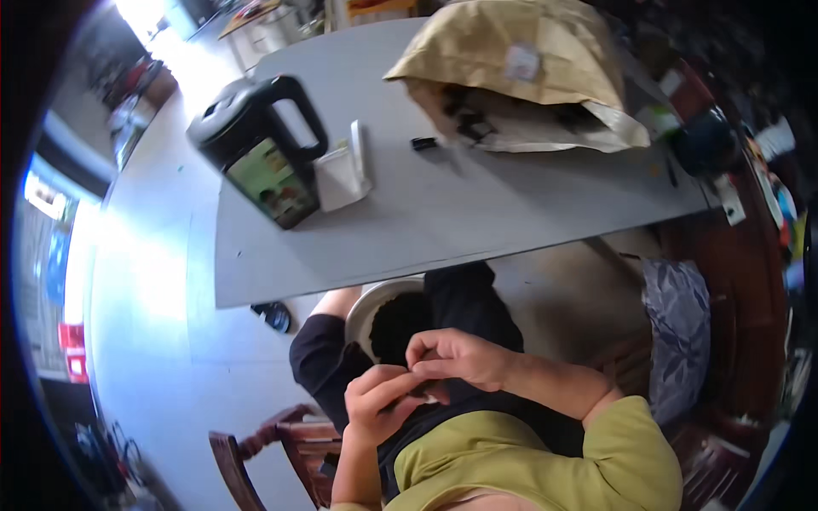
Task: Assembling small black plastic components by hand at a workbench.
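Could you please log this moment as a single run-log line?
left hand: fingers curled, meets right | right hand: pinching, contents hidden | bowl: on lap | black jug, paper bag: on grey table

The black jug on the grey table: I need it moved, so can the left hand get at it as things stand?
Probably yes: the black jug stands on the table with nothing before it, though the left hand is busy at the right hand.

the person wears a short-sleeved top (545,460) in an olive, yellow-green colour, its loose sleeve ending above the elbow and leaving the forearms bare. the left hand (379,404) and the right hand (456,358) are bare too: no gloves, rings, watch or bands can be made out. below, dark, near-black trousers (464,298) cover the legs, the cloth plain and unpatterned, bunched in soft folds at the knee.
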The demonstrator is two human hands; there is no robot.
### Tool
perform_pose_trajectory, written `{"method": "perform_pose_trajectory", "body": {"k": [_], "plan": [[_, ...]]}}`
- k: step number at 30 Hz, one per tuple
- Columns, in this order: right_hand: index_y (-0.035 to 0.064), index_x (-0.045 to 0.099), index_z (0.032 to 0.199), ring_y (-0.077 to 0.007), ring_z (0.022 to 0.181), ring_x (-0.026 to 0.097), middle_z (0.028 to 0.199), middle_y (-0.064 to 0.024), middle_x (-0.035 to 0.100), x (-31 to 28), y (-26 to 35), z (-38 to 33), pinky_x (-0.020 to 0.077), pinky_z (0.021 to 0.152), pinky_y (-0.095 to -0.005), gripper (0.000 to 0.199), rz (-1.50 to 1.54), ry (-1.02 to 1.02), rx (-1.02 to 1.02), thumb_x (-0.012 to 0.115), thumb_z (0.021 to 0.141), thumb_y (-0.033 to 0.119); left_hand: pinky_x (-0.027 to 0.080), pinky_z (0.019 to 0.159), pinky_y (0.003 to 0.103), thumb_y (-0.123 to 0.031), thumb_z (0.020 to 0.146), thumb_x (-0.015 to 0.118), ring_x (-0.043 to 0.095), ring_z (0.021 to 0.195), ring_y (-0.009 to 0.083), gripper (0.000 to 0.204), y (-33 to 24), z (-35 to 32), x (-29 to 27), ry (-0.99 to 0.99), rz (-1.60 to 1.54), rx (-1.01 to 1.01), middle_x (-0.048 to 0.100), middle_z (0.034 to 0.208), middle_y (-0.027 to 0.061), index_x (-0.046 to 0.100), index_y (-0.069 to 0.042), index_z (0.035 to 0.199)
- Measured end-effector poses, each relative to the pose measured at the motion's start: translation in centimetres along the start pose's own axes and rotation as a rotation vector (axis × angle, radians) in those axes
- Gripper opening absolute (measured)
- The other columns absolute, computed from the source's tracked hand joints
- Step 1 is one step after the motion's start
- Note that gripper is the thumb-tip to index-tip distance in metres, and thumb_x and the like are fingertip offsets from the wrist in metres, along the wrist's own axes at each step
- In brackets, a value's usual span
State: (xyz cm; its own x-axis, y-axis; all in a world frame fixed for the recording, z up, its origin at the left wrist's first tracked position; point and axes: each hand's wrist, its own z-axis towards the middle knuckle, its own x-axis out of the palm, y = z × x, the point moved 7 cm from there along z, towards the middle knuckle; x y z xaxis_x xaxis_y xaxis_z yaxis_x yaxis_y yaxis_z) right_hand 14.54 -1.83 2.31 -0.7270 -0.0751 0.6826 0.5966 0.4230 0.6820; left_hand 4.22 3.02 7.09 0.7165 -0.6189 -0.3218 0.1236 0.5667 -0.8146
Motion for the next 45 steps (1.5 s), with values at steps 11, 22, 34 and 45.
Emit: {"method": "perform_pose_trajectory", "body": {"k": [11, 22, 34, 45], "plan": [[0.0066, 0.051, 0.097, -0.0016, 0.057, 0.040, 0.070, 0.0036, 0.048, -0.3, -1.9, 0.5, 0.0320, 0.049, -0.0172, 0.022, -0.172, -0.087, -0.191, 0.055, 0.092, 0.028, 0.042, 0.043, 0.025, -0.016, 0.058, 0.083, 0.057, 0.046, 0.0186, 0.030, 0.0, 0.2, -1.2, -0.010, 0.090, -0.069, 0.057, 0.057, 0.0063, 0.063, -0.004, 0.076], [-0.0011, 0.054, 0.085, -0.0191, 0.063, 0.054, 0.066, -0.0088, 0.054, 2.6, -2.4, -0.1, 0.0402, 0.058, -0.0312, 0.021, -0.811, 0.406, -0.241, 0.049, 0.090, 0.019, 0.038, 0.044, 0.031, -0.010, 0.052, 0.082, 0.052, 0.047, 0.0226, 0.031, 0.8, -1.8, 0.9, 0.441, -0.011, 0.173, 0.055, 0.057, 0.0107, 0.063, 0.000, 0.075], [0.0028, 0.050, 0.095, -0.0196, 0.059, 0.054, 0.076, -0.0097, 0.053, 2.4, 4.4, -1.0, 0.0420, 0.053, -0.0276, 0.023, -0.895, -0.237, -0.807, 0.065, 0.079, 0.008, 0.035, 0.049, 0.019, -0.010, 0.083, 0.065, 0.044, 0.057, 0.0064, 0.022, 3.6, -0.8, -1.9, -0.171, -0.113, -0.448, 0.057, 0.077, 0.0026, 0.060, 0.002, 0.101], [0.0044, 0.052, 0.083, -0.0072, 0.070, 0.052, 0.078, -0.0014, 0.057, 0.0, -0.5, 1.9, 0.0421, 0.057, -0.0218, 0.006, -0.176, -0.189, -0.320, 0.058, 0.083, 0.005, 0.050, 0.073, 0.037, -0.006, 0.076, 0.070, 0.061, 0.080, 0.0303, 0.014, -2.2, 0.1, -1.2, -0.110, 0.318, -0.050, 0.065, 0.090, 0.0129, 0.067, 0.000, 0.089]]}}
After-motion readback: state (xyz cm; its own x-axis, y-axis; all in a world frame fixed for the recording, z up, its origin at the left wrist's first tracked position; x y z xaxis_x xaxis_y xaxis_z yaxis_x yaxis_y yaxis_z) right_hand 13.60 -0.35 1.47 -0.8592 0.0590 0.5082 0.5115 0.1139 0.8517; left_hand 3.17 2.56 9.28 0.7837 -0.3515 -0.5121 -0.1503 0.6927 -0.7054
